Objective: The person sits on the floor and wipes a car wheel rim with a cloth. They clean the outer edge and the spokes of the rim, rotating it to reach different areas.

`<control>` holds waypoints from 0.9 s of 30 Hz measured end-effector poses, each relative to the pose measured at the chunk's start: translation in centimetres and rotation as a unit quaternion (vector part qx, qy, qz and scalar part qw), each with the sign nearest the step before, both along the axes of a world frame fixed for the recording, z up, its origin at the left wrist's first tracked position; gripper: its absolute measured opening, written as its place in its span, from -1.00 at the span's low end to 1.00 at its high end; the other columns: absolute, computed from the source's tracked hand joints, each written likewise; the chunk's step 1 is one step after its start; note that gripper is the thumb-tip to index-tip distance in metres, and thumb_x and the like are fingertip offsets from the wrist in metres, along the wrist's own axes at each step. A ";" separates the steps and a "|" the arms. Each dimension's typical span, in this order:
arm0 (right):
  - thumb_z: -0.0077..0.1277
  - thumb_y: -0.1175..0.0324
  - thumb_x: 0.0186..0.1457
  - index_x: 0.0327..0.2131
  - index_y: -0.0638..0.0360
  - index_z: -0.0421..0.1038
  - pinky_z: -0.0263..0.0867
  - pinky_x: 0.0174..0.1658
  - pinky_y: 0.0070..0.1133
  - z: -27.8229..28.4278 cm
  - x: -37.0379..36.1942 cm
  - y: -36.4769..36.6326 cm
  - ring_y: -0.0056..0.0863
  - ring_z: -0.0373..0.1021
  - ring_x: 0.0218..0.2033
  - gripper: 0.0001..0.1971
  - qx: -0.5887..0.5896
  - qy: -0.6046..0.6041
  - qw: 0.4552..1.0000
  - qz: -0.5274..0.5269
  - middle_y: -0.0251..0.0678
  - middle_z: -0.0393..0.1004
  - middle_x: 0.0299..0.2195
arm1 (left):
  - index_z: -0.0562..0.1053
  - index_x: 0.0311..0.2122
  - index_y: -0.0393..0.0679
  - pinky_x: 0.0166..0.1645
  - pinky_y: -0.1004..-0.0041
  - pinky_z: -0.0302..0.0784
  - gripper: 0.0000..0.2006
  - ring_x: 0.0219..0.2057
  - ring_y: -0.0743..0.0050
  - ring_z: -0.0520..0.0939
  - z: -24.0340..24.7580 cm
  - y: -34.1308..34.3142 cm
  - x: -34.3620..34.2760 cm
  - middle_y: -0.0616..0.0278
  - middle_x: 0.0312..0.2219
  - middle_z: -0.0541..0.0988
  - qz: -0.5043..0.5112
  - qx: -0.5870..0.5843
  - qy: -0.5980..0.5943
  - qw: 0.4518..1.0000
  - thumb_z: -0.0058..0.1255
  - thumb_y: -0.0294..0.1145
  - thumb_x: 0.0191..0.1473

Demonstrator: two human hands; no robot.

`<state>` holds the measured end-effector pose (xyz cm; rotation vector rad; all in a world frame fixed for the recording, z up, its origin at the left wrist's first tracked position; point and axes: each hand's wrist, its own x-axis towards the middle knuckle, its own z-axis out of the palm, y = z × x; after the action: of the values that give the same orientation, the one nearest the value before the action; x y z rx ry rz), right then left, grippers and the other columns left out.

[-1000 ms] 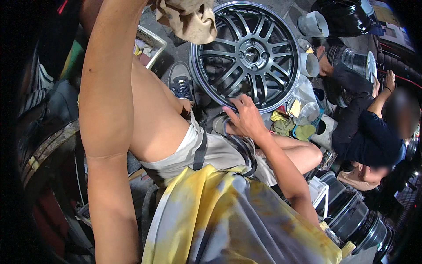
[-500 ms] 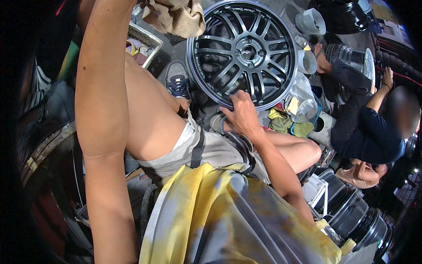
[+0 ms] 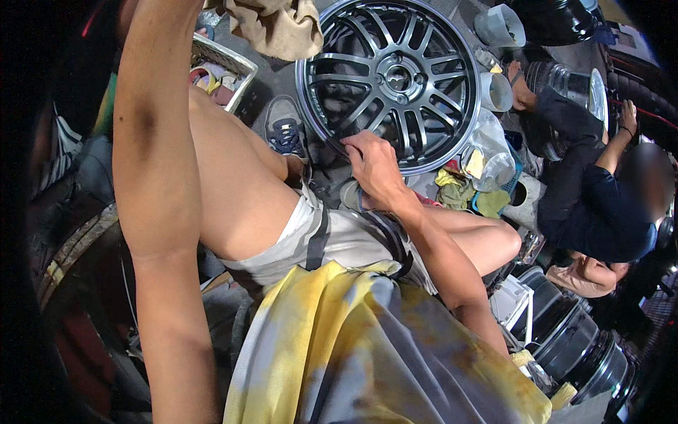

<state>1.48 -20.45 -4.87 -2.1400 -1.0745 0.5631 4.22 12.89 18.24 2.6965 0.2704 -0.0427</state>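
Observation:
A dark grey multi-spoke alloy wheel rim (image 3: 399, 79) lies face up on the ground in front of my feet. At its near left edge is my right hand (image 3: 376, 166), with the fingers bent together over the lip of the rim. My left arm (image 3: 157, 162) stretches up the left side and leaves the picture at the top, so my left hand is out of view. Beside that arm, at the top edge, hangs a tan cloth (image 3: 279, 28); what holds it does not show.
Left of the rim stands a pale crate (image 3: 244, 71) with scraps in it. To the right are plastic tubs (image 3: 496, 92), a clear bag (image 3: 492, 152) and rags (image 3: 455, 194). A co-worker (image 3: 600, 198) sits at the right beside another wheel rim (image 3: 565, 92). More rims (image 3: 572, 339) stand lower right.
My right hand has shifted left along the rim's near edge, and its fingers have drawn together. The tan cloth and my left arm sit slightly further left and higher.

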 end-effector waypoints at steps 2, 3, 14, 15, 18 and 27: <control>0.04 0.55 0.12 -0.19 0.31 0.62 0.45 -0.04 -0.21 0.3 -0.1 -0.5 0.03 0.53 -0.14 -0.79 -0.047 0.001 0.999 0.005 0.01 0.57 -0.24 | 0.64 -0.20 -0.37 -0.14 0.23 0.59 -0.54 -0.33 0.06 0.71 0.2 -0.2 -0.4 -0.20 -0.38 0.69 -0.016 0.019 -0.010 1.000 0.18 -0.04 0.20; 0.02 0.55 0.10 -0.19 0.31 0.62 0.45 -0.03 -0.18 0.9 0.3 -1.6 0.04 0.53 -0.14 -0.77 -0.088 -0.008 0.996 0.013 0.01 0.58 -0.24 | 0.64 -0.20 -0.37 -0.15 0.24 0.59 -0.54 -0.34 0.07 0.71 0.2 -0.3 -0.6 -0.19 -0.38 0.69 -0.020 0.026 -0.014 0.999 0.18 -0.03 0.20; -0.04 0.58 0.09 -0.18 0.30 0.61 0.44 -0.03 -0.20 -1.8 -1.9 4.5 0.08 0.52 -0.16 -0.74 -0.024 -0.022 0.995 -0.093 0.08 0.56 -0.26 | 0.64 -0.19 -0.38 -0.21 0.30 0.58 -0.55 -0.40 0.25 0.68 0.8 -2.5 -0.4 -0.07 -0.43 0.70 -0.008 0.061 0.002 0.998 0.16 -0.06 0.24; -0.04 0.58 0.10 -0.17 0.30 0.60 0.44 -0.03 -0.20 -1.8 -1.9 4.7 0.07 0.52 -0.16 -0.74 -0.061 0.005 0.995 -0.082 0.07 0.55 -0.26 | 0.64 -0.20 -0.38 -0.23 0.31 0.58 -0.56 -0.41 0.27 0.68 0.9 -2.7 -0.1 -0.06 -0.44 0.70 -0.012 0.063 0.017 0.998 0.16 -0.07 0.24; -0.02 0.57 0.12 -0.12 0.31 0.55 0.44 -0.04 -0.21 0.3 -0.2 0.4 0.03 0.51 -0.16 -0.74 -0.057 0.018 0.998 -0.003 0.01 0.52 -0.25 | 0.64 -0.22 -0.38 -0.29 0.35 0.57 -0.57 -0.45 0.32 0.67 1.1 -2.6 0.4 0.00 -0.47 0.69 0.004 0.059 0.059 0.997 0.15 -0.08 0.25; 0.11 0.58 -0.03 -0.16 0.23 0.61 0.49 -0.14 -0.29 2.4 2.2 -4.4 -0.10 0.51 -0.22 -0.70 -0.162 -0.030 0.985 0.057 -0.16 0.50 -0.33 | 0.63 -0.26 -0.38 -0.32 0.41 0.56 -0.59 -0.46 0.42 0.66 -0.5 -1.9 -0.5 0.05 -0.49 0.69 0.016 0.083 0.017 0.996 0.16 -0.11 0.26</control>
<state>3.66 -24.80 -2.46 -2.3962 -1.2133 0.7768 3.71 10.95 17.70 2.8574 0.3401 -0.0601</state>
